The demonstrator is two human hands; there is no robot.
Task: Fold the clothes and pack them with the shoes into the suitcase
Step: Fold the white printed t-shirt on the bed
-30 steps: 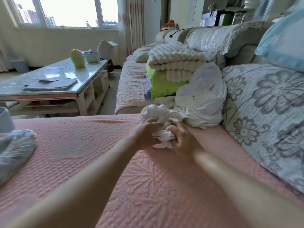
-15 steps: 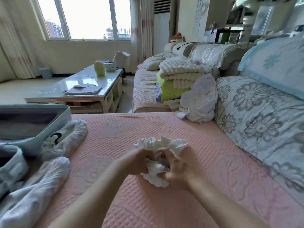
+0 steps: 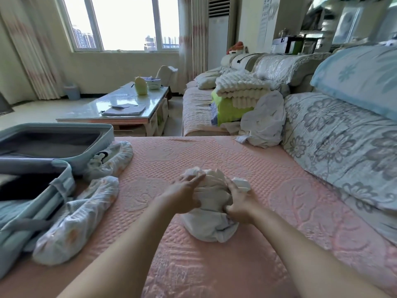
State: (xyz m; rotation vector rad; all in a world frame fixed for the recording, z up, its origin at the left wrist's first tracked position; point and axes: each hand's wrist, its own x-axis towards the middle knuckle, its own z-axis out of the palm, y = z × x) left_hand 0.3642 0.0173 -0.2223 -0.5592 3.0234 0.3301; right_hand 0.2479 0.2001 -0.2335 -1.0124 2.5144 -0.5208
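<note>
A crumpled white garment (image 3: 211, 214) lies on the pink sofa cover (image 3: 268, 173) in front of me. My left hand (image 3: 182, 195) presses on its left side with fingers stretched over the cloth. My right hand (image 3: 240, 201) grips its right edge. An open pale blue suitcase (image 3: 64, 143) lies at the left, dark inside. Two shoes in white cloth covers rest beside it, one nearer (image 3: 79, 218) and one farther (image 3: 111, 158). More white clothes (image 3: 264, 121) are piled at the back against the cushion.
A floral grey cushion (image 3: 339, 143) runs along the right, a blue pillow (image 3: 361, 76) above it. Folded white and green blankets (image 3: 238, 93) sit on the far sofa. A glass coffee table (image 3: 120, 106) with papers stands beyond the suitcase.
The white garment was pulled from the pile at the back toward me and now rests lower on the pink cover. My view swung left and brought the suitcase and shoes in.
</note>
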